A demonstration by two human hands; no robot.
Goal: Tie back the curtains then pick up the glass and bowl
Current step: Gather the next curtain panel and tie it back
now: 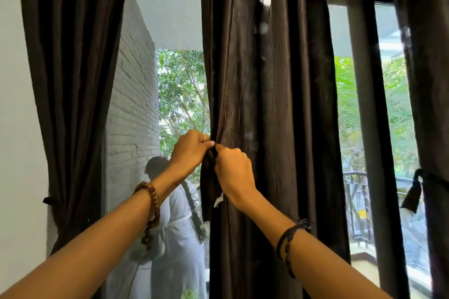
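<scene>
- Fingertips of both hands hide in the middle curtain (267,94) folds.
- Left hand (189,150) and right hand (234,172) pinch its dark tie (211,177).
- Window (170,31) shows trees.

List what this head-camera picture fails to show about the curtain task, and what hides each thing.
- Glass and bowl: nowhere in the head view.
- Tie at the middle curtain: hidden behind the left hand and right hand, both gripping bunched fabric.
- Left curtain tie-back: mostly hidden by folds.
- Curtain hems: cut off by the bottom edge.
</scene>
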